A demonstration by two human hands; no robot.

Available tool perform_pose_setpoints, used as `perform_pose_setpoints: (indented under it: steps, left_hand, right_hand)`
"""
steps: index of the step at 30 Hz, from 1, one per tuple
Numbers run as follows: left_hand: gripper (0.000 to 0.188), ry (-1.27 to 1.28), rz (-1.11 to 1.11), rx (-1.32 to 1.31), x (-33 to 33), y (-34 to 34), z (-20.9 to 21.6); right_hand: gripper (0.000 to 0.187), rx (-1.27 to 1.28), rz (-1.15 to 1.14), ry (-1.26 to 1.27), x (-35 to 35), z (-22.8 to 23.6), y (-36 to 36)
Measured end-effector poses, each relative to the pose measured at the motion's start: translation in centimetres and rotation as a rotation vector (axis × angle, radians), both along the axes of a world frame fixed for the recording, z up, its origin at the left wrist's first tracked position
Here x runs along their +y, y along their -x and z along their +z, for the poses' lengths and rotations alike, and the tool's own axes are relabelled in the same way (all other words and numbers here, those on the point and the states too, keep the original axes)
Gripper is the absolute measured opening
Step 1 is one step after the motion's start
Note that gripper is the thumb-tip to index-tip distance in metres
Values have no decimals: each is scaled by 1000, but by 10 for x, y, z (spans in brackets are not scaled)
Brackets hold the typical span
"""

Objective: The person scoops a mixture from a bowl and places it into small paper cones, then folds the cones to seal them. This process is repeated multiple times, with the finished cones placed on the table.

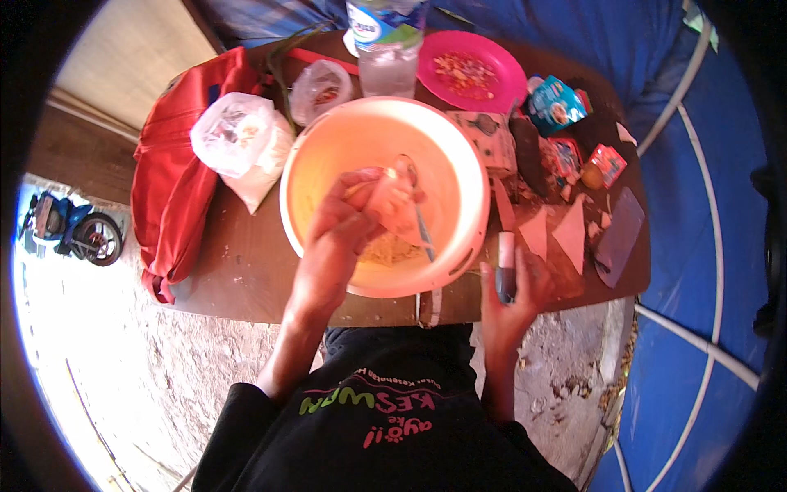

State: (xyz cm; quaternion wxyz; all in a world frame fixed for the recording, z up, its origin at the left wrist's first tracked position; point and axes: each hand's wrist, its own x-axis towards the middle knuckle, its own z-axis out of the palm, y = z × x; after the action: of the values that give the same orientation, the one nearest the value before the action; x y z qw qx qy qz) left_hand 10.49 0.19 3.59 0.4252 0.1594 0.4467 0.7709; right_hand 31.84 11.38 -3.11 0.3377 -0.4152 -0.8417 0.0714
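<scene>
Over the tub point(447, 156), left hand point(338, 220) aslant

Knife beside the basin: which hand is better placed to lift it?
Right, most likely: the right hand lies at the near end of the knife, thumb and fingers flanking it, though grip is unclear. The left hand is over the basin, holding a plastic bag.

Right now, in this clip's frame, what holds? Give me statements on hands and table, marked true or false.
1. The left hand holds a plastic packet over the basin. True.
2. The pink plate is left of the bottle. False: it is right of it.
3. A spoon is in the basin. True.
4. The right hand is inside the basin. False: it is outside, at the knife.
</scene>
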Motion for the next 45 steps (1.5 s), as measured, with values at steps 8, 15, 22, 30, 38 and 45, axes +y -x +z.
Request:
perform_pose_setpoints:
  steps: [8,15,22,30,38,45]
  left_hand:
    - [57,14,-360,-164,7,-11,20]
    - [59,22,-376,-220,2,-13,23]
    - [59,41,-339,-50,3,-16,19]
    - [49,22,-279,60,-3,-17,22]
    - [49,65,-191,166,-6,-19,26]
    - [64,73,-139,274,-7,-21,27]
  right_hand:
    - [58,265,729,643,21,70,26]
    - [63,301,739,510,17,71,49]
    - [62,509,715,610,8,44,54]
    - [47,729,768,703,6,29,59]
    - [26,992,731,1010,-5,38,64]
    - [9,906,657,979,-3,38,64]
